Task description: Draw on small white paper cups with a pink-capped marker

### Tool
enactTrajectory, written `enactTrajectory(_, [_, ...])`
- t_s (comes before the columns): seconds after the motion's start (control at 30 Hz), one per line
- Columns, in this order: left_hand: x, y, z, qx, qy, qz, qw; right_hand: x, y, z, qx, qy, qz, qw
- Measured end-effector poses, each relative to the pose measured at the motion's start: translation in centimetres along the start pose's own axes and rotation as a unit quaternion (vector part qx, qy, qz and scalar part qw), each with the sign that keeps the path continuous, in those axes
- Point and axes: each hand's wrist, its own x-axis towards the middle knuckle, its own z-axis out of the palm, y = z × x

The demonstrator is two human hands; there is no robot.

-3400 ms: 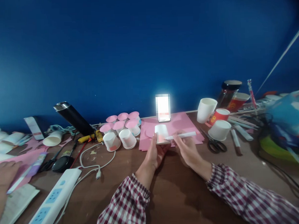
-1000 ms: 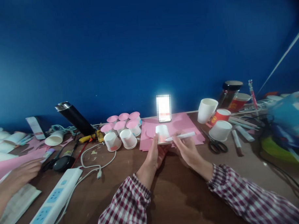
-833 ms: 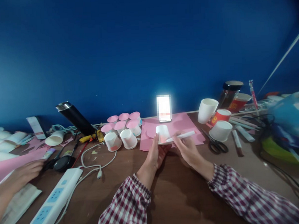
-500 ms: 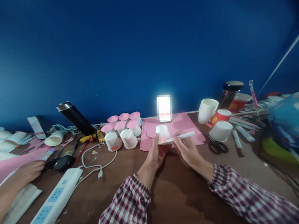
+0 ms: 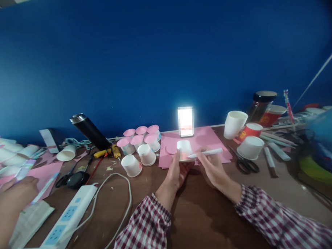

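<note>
My left hand [image 5: 175, 172] is closed around a white paper cup [image 5: 184, 147], which is upside down and has a patch of orange-pink colour on its side. Pinched in my right hand [image 5: 212, 166] is a white marker pen [image 5: 212, 152], its tip at the cup's side near the rim. Both hands are just in front of pink paper sheets [image 5: 218, 153]. A phone [image 5: 186, 122] with a bright, blurred-out screen stands upright on the paper behind the cup. Left of the paper, two white paper cups [image 5: 131, 165] stand upside down before several cups with pink tops [image 5: 136, 139].
Scissors [image 5: 247, 165], paper cups [image 5: 250, 147] and marker pens [image 5: 270, 160] lie to my right. On the left are a black thermos bottle [image 5: 91, 132], a glue gun [image 5: 115, 151], a power strip [image 5: 59, 226] and a loose white cable [image 5: 130, 193]. Another person's hand [image 5: 20, 193] is at far left.
The view has shifted slightly left. The nearest white cup on the left has turned and sits apart from its neighbour; the white cable has moved nearer. The other person's hand has moved left.
</note>
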Motion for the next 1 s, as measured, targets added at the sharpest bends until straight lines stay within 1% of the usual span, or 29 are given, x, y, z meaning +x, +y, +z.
enactTrajectory(0.1, [0.04, -0.08, -0.08, -0.003, -0.007, 0.0, 1.0, -0.13, 0.28, -0.09, 0.01, -0.004, -0.002, 1.0])
enactTrajectory(0.23, [0.07, -0.13, -0.11, -0.015, 0.003, -0.005, 1.0, -0.21, 0.69, -0.19, 0.014, 0.014, -0.011, 1.0])
enactTrajectory(0.37, [0.07, -0.03, -0.07, -0.02, -0.002, -0.001, 1.0, -0.16, 0.89, -0.21, 0.011, 0.026, -0.024, 0.999])
enactTrajectory(0.53, [0.09, 0.07, 0.03, -0.023, 0.016, 0.0, 1.0, -0.05, 0.62, -0.29, -0.018, 0.035, -0.036, 0.999])
enactTrajectory(0.7, [0.1, 0.04, 0.15, -0.023, 0.035, -0.004, 0.999, 0.04, 0.66, -0.32, -0.038, 0.027, -0.039, 0.998])
enactTrajectory(0.9, [0.2, 0.01, -0.05, -0.013, 0.019, 0.002, 1.0, -0.01, 0.51, -0.24, -0.03, 0.034, -0.034, 0.998])
enactTrajectory(1.0, [0.3, -0.07, -0.25, -0.004, 0.016, -0.001, 1.0, -0.05, 0.49, -0.23, -0.024, 0.025, -0.024, 0.999])
